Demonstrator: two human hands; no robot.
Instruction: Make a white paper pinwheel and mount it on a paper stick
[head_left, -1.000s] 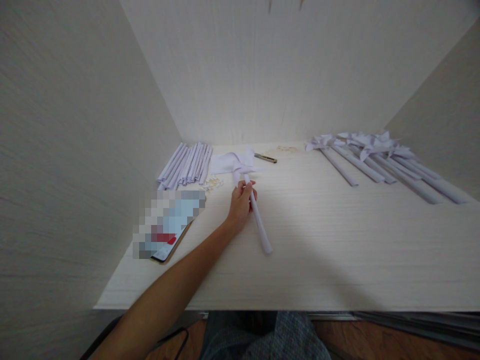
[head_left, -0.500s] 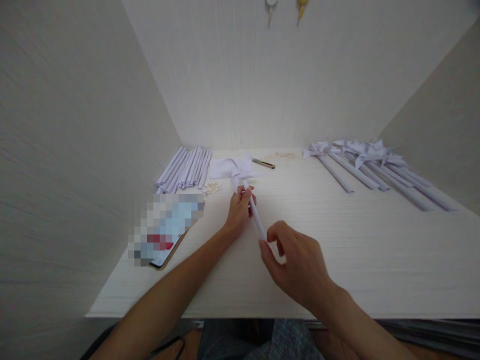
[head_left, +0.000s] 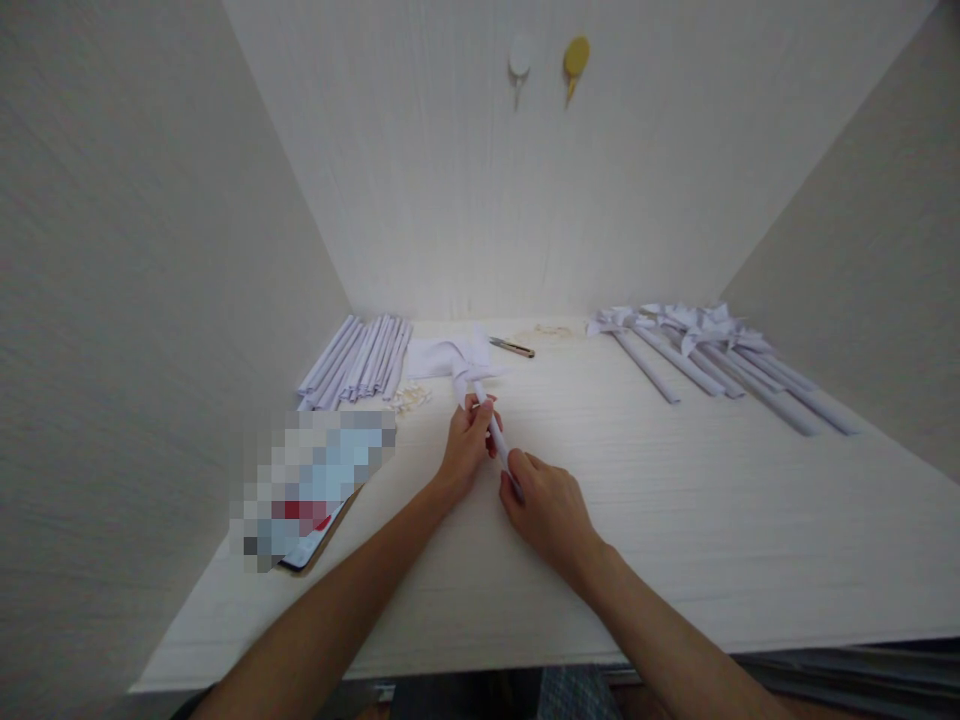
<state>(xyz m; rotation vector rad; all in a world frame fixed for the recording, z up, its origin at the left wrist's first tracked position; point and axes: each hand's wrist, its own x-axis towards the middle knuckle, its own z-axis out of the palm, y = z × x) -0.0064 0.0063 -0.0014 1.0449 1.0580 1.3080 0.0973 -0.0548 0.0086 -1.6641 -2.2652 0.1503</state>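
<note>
Between my hands is a white paper pinwheel (head_left: 471,366) on a rolled paper stick (head_left: 496,438), its folded blades pointing away from me. My left hand (head_left: 463,450) is closed around the upper stick, just below the blades. Lower down, my right hand (head_left: 551,508) has its fingers wrapped on the stick's near end, which they mostly hide. A flat white paper piece (head_left: 429,358) lies left of the blades, and its edge merges with them. Small pale bits (head_left: 412,398) are heaped on the table left of my left hand.
Rolled paper sticks (head_left: 358,358) are bundled at the back left, with a partly blurred phone (head_left: 330,520) nearer. A utility knife (head_left: 513,348) lies behind the pinwheel. Several pinwheels on sticks (head_left: 705,345) are piled at the right. Two hooks (head_left: 576,60) hang on the back wall.
My right hand has moved from a loose pinch at the stick's end to a fuller grip around it. My left hand keeps its hold. The camera view has tilted slightly upward.
</note>
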